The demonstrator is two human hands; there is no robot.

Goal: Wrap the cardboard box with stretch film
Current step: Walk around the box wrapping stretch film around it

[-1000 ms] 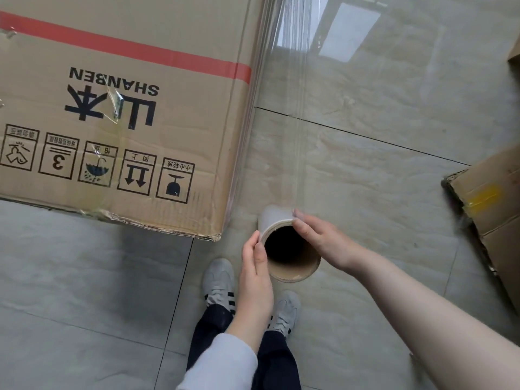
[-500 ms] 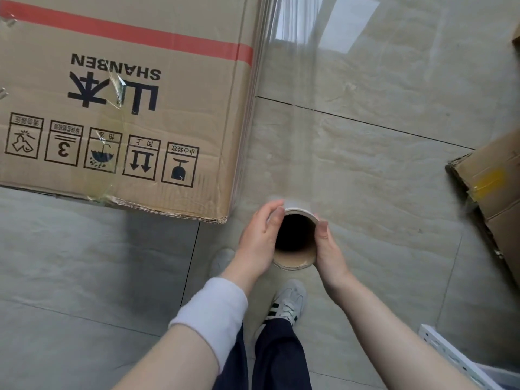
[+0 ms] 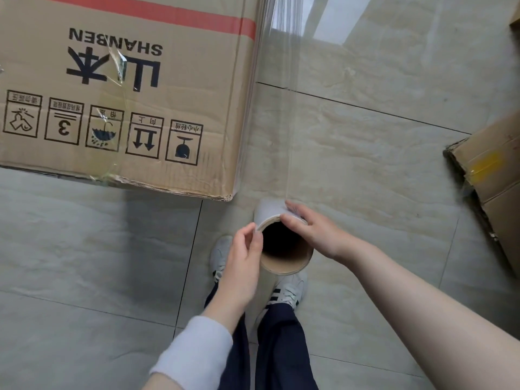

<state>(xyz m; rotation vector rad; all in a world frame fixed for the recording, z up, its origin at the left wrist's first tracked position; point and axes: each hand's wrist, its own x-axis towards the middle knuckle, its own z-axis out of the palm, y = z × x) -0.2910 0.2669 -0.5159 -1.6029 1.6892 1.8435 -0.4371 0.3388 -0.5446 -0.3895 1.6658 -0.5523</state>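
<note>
Head view: white stretch-film roll (image 3: 268,211) is being held near brown printed cardboard box (image 3: 197,88).
Grip: roll rim is being clasped by left hand (image 3: 242,263) and right hand (image 3: 315,235).

We think this is a packing room or a store room, but we cannot be sure. The floor (image 3: 365,142) is made of big, shiny, pale tiles with thin dark lines between them, and a bright patch of light shines on it. A big brown cardboard box (image 3: 126,80) sits right on the floor, with a red stripe and little black shipping pictures on its side. Another worn box (image 3: 495,175) lies well apart on the right. We also see a roll of stretch film (image 3: 284,257).
</note>
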